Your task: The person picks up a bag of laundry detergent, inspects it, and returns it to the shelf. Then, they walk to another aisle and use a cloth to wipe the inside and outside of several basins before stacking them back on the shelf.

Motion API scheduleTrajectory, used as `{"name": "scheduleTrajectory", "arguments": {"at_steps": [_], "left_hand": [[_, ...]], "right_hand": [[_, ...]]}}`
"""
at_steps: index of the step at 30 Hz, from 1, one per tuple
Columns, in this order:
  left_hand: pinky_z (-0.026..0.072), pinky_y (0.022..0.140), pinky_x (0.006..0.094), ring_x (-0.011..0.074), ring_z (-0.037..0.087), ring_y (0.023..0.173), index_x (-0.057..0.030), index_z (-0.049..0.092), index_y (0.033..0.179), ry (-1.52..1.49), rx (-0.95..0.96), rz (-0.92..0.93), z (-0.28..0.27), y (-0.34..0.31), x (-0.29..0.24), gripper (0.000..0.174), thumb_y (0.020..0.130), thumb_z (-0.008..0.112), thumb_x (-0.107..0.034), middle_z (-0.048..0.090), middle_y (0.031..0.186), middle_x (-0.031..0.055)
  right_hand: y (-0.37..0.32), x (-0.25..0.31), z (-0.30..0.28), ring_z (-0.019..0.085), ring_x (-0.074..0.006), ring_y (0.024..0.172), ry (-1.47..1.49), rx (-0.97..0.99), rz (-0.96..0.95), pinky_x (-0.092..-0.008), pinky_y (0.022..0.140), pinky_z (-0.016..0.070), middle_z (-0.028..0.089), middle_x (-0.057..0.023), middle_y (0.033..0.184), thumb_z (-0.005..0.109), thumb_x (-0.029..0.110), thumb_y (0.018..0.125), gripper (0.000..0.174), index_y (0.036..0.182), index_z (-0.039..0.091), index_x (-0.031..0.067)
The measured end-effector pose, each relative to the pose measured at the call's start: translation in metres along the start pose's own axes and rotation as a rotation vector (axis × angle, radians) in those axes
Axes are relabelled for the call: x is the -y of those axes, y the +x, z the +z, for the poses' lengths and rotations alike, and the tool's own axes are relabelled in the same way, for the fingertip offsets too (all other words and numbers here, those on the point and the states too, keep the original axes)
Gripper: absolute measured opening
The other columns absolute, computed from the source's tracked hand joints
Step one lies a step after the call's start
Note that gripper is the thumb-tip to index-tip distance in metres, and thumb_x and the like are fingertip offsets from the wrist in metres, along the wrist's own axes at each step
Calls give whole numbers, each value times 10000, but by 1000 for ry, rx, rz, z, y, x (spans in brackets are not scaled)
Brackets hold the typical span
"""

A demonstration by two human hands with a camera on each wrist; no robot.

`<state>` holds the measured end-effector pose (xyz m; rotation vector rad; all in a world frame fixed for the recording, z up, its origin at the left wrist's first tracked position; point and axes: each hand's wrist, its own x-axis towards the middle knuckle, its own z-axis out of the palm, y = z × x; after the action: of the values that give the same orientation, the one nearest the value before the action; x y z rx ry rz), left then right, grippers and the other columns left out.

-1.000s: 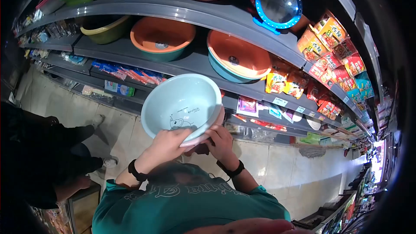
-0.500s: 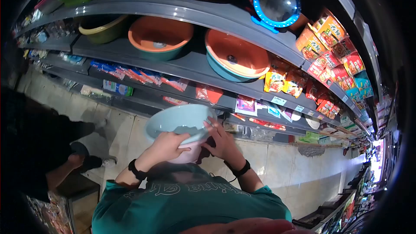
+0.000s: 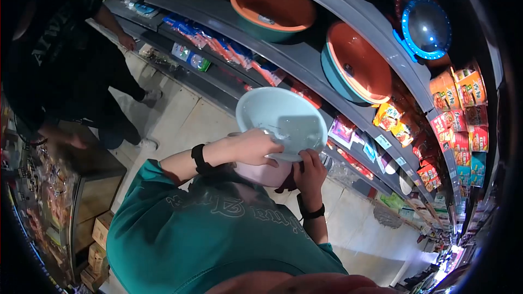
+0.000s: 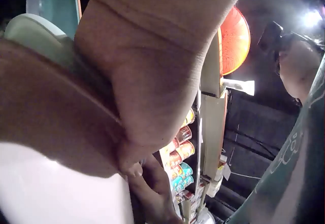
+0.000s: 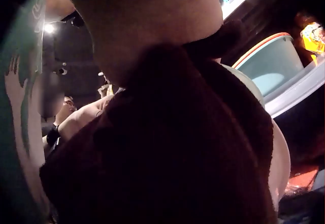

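Observation:
A light blue plastic basin is held in front of the person's body, tilted, with a pink basin showing beneath it. The left hand grips the near rim, its fingers reaching over the inside wall. On the rim's right side, the right hand pinches the edge with its fingertips. Some dark maroon cloth fills much of the right wrist view, below that hand. The left wrist view shows the left hand close up, bent over the pale rim, near the right hand's fingers.
Orange-lined basins stand on the shelf ahead, with instant noodle packs to the right. Bagged goods line the lower shelf. Another person stands at the left, beside a wooden-sided display.
The basins first tipped and dropped toward the body, then came back up with the inside facing the camera. The head view has turned, bringing the other person more into sight.

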<state>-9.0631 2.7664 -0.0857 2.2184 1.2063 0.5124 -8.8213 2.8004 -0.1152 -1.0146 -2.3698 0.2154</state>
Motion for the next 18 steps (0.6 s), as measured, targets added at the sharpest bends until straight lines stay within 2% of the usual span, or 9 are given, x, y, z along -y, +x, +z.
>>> {"name": "scheduleTrajectory", "arguments": {"at_steps": [2,5,8,11,14,16,17,18], "left_hand": [[482,712,467,349,638,801,-69,600,966,25,46,-10,-2,-2,-2,370,774,711,-366,649,781,129],[440,850,482,323,605,986,-76,602,1012,117,28,-33,-6,-11,6,458,733,737,-413,653,937,122],[369,987,486,347,528,1121,-107,597,1097,166,-318,41,-15,-35,30,500,702,766,-361,602,1127,131],[318,1040,536,329,443,1240,-99,531,1257,-104,-741,-186,6,-56,77,687,755,707,-534,582,1163,116],[308,1014,621,325,499,1196,-82,396,1391,-1397,-612,-1087,-3,-66,95,902,765,579,-705,577,1189,131],[344,923,698,339,555,1138,-57,283,1453,-1816,-178,-979,-14,-71,117,1090,717,470,-839,548,1254,167],[413,889,658,345,600,1075,-39,327,1434,-1862,-140,-942,-24,-70,117,1060,729,495,-812,548,1269,163],[444,894,611,342,599,1073,-40,385,1401,-1915,-130,-877,-30,-67,119,992,758,490,-787,568,1243,154]], "right_hand": [[3,3,-4,645,-269,811,-8,12,21,-366,652,526,623,-61,1001,708,107,676,314,975,616,110],[4,1,-6,649,-281,811,-48,15,76,-368,664,528,636,-76,1011,691,82,675,311,978,624,100],[6,-1,-13,651,-287,810,-99,-45,68,-371,666,529,636,-84,1015,684,77,680,335,1010,629,93],[6,-6,-16,646,-310,828,-136,-110,54,-382,694,525,636,-109,1026,658,43,679,349,1025,636,79],[9,1,-12,643,-321,843,-152,-148,35,-390,716,521,637,-118,1028,639,15,668,361,1024,640,71],[18,11,-11,637,-297,808,-143,-166,-35,-380,686,512,647,-105,999,666,18,655,346,995,654,78],[22,13,-10,624,-282,774,-146,-163,-95,-371,667,503,650,-96,994,678,21,646,342,981,660,87],[25,15,-10,612,-266,741,-149,-167,-157,-361,647,493,653,-87,990,689,25,638,338,967,667,97]]}}
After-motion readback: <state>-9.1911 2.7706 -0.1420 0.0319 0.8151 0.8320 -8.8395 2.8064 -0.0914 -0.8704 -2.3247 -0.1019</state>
